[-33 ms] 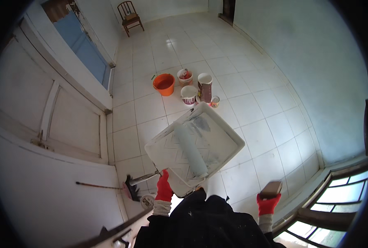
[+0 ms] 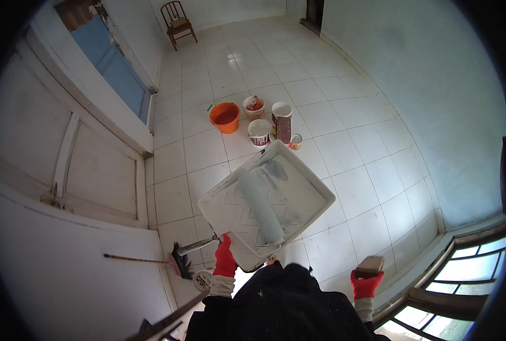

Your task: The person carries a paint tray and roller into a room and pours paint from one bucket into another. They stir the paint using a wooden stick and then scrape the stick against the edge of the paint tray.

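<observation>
The pale roller (image 2: 261, 207) lies in the white paint tray (image 2: 307, 193), ahead and to the right of the left hand (image 2: 225, 257); its long axis slants, near end to the right of that hand, far end leaning away and leftward; the left hand is clearly the nearer one, with the right hand (image 2: 366, 283) well apart to the roller's right.

The left hand, in a red glove, is closed on the tray's near left edge; whether it also pins the roller's frame I cannot tell; the roller's grey handle (image 2: 197, 245) sticks out over the edge, just left of that hand; the right hand, gloved too, grasps a brown block (image 2: 370, 266), clear of the tray.

Farther out, a broom head (image 2: 180, 262) lies left of the left hand; an orange bucket (image 2: 225, 118) stands on the floor (image 2: 349, 148) ahead of it, beyond the tray.
</observation>
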Action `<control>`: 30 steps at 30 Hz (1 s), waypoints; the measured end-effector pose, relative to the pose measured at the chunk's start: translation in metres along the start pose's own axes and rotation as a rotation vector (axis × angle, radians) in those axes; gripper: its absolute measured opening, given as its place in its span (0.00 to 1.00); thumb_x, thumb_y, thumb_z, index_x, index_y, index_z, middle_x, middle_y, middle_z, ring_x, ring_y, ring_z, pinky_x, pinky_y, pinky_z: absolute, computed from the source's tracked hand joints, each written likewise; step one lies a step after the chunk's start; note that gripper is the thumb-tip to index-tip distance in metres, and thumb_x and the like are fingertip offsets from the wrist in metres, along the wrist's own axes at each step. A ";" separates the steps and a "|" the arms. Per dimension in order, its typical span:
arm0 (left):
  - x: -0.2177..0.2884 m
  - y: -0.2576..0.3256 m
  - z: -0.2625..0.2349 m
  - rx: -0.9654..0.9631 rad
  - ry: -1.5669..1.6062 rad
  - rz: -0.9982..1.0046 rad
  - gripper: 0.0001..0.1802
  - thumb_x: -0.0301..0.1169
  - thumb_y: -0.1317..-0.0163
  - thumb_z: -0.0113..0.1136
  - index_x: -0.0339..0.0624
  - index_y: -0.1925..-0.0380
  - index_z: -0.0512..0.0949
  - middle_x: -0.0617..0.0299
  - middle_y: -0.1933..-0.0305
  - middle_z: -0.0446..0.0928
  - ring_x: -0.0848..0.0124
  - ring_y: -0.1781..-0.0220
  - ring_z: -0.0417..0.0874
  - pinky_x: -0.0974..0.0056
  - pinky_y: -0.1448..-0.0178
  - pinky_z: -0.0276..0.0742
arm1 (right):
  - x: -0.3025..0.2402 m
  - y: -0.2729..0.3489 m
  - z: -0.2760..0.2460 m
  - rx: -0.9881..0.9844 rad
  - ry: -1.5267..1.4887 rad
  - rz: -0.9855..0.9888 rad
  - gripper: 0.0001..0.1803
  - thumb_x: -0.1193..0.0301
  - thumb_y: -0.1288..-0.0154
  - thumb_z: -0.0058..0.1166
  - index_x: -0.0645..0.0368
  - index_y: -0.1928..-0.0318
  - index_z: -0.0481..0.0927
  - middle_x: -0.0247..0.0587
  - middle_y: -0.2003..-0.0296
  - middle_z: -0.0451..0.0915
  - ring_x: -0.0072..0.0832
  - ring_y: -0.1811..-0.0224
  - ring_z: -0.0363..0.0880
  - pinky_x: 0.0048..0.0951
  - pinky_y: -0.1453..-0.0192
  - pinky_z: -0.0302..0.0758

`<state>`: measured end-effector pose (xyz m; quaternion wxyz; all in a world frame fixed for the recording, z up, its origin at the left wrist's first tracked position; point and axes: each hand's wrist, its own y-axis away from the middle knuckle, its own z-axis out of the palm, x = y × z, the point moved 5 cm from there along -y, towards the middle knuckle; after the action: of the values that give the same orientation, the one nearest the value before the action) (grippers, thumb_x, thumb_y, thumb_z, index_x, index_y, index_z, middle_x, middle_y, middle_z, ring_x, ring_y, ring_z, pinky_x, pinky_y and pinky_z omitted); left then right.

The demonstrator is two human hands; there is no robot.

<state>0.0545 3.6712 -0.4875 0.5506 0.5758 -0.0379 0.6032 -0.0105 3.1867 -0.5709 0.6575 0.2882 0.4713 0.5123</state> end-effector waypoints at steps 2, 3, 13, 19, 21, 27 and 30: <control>0.015 -0.031 0.001 0.026 0.017 -0.047 0.28 0.47 0.36 0.52 0.38 0.45 0.65 0.53 0.50 0.74 0.59 0.50 0.77 0.55 0.46 0.74 | 0.020 0.001 -0.008 0.113 -0.032 0.028 0.34 0.39 0.47 0.45 0.37 0.42 0.66 0.31 0.43 0.65 0.36 0.42 0.62 0.54 0.48 0.66; 0.019 -0.054 -0.006 -0.004 0.028 -0.035 0.27 0.47 0.36 0.51 0.37 0.46 0.66 0.54 0.50 0.74 0.60 0.50 0.77 0.55 0.47 0.75 | 0.031 -0.006 -0.014 0.063 0.060 0.038 0.33 0.39 0.47 0.45 0.37 0.42 0.66 0.31 0.43 0.65 0.36 0.42 0.62 0.54 0.47 0.65; 0.139 -0.200 0.014 -0.077 -0.076 0.011 0.28 0.49 0.32 0.41 0.34 0.47 0.68 0.54 0.54 0.77 0.60 0.53 0.79 0.59 0.49 0.76 | 0.182 -0.098 0.151 0.117 0.078 0.138 0.36 0.36 0.50 0.42 0.36 0.42 0.65 0.31 0.43 0.64 0.38 0.43 0.61 0.53 0.46 0.63; 0.208 -0.282 -0.007 -0.134 -0.340 -0.041 0.30 0.50 0.32 0.41 0.31 0.46 0.67 0.49 0.48 0.73 0.59 0.49 0.76 0.59 0.45 0.73 | 0.258 -0.059 0.236 0.073 -0.097 0.112 0.36 0.41 0.45 0.46 0.43 0.40 0.63 0.35 0.43 0.65 0.37 0.42 0.63 0.50 0.42 0.63; 0.242 -0.296 0.023 -0.188 -0.419 -0.083 0.32 0.52 0.34 0.43 0.31 0.46 0.66 0.48 0.46 0.72 0.58 0.48 0.76 0.57 0.45 0.72 | 0.267 -0.046 0.229 0.100 -0.091 -0.012 0.32 0.43 0.42 0.45 0.48 0.43 0.68 0.35 0.49 0.72 0.35 0.48 0.69 0.44 0.46 0.67; 0.337 -0.373 0.062 -0.248 -0.839 -0.113 0.40 0.57 0.37 0.45 0.29 0.41 0.60 0.46 0.41 0.66 0.53 0.44 0.72 0.52 0.41 0.69 | 0.222 0.070 0.061 0.622 1.188 -0.786 0.27 0.51 0.37 0.46 0.61 0.50 0.74 0.51 0.55 0.76 0.40 0.50 0.73 0.32 0.45 0.67; 0.354 -0.402 0.096 -0.410 -0.944 -0.205 0.41 0.57 0.37 0.45 0.30 0.39 0.57 0.46 0.39 0.64 0.52 0.41 0.69 0.50 0.39 0.67 | 0.238 0.170 -0.036 1.047 1.070 -0.425 0.29 0.50 0.38 0.42 0.62 0.47 0.72 0.59 0.51 0.74 0.51 0.50 0.73 0.38 0.46 0.69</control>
<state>0.4974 3.9830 -0.4314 0.6313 0.6659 -0.3427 0.2015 -0.1038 3.4603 -0.5158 0.2030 0.1781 0.9502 0.1554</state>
